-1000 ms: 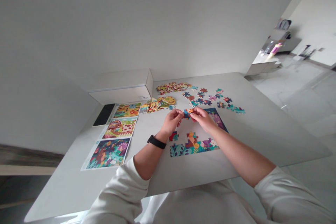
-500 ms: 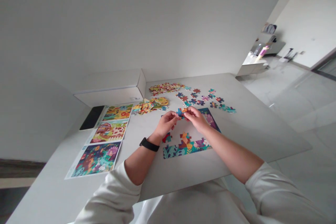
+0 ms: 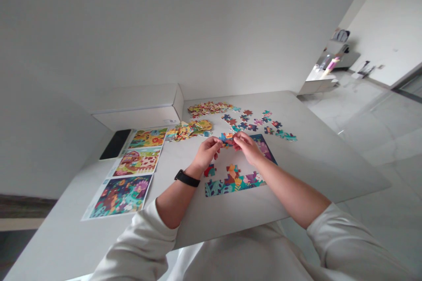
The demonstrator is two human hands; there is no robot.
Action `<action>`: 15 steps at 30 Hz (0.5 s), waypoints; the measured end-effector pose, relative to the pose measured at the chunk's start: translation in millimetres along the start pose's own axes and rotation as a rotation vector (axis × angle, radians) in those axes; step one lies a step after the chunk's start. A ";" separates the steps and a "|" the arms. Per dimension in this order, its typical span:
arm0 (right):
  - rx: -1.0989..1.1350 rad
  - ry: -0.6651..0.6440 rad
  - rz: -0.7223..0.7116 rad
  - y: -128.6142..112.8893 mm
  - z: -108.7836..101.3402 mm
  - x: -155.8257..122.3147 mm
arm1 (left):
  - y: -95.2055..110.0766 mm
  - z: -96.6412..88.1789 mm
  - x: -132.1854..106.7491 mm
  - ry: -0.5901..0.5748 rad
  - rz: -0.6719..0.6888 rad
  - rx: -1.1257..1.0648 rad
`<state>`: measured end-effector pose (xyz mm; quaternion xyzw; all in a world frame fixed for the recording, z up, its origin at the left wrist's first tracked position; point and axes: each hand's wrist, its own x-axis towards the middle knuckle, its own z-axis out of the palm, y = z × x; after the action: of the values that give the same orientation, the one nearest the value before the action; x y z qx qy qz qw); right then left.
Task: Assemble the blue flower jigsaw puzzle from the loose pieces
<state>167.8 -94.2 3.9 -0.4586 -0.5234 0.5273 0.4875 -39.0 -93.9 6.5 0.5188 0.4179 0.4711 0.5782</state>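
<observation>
Between my two hands is a small cluster of blue and orange puzzle pieces [image 3: 227,138], held just above the table. My left hand [image 3: 208,153] pinches its left side, and my right hand [image 3: 246,147] grips its right side with thumb and forefinger. Below them lies a joined strip of puzzle [image 3: 231,187] with teal leaves and flowers, an orange figure rising from its middle. A red and teal piece [image 3: 209,170] rests above the strip's left end. Beyond my right hand the dark blue and purple puzzle section [image 3: 266,149] is partly covered by my wrist.
Loose pieces [image 3: 252,127] are scattered behind my hands. Two yellowish piles of pieces [image 3: 208,108] lie near a white box [image 3: 141,107]. At the left are a printed picture sheet [image 3: 123,196] and a black phone [image 3: 115,144]. The table [image 3: 329,162] extends to the right.
The held pieces have turned flatter and shifted slightly left, showing more of their face between my hands. My view has moved a little.
</observation>
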 end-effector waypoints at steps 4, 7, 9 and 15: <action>0.002 -0.004 -0.008 2.6 0.4 0.7 | -2.0 0.9 -1.3 -0.027 -0.002 0.019; -0.007 -0.010 -0.032 0.9 0.1 0.5 | -3.5 0.9 -2.1 -0.060 0.001 0.037; -0.020 -0.040 -0.032 -0.4 -0.1 -0.3 | -4.2 0.3 -1.8 -0.058 0.021 0.038; -0.102 -0.249 0.113 3.7 1.5 -3.2 | -6.1 -1.2 1.8 -0.026 0.119 0.027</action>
<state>166.5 -97.5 0.2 -0.4423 -0.5794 0.5795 0.3645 -39.1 -92.0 0.4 0.5565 0.3852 0.4923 0.5473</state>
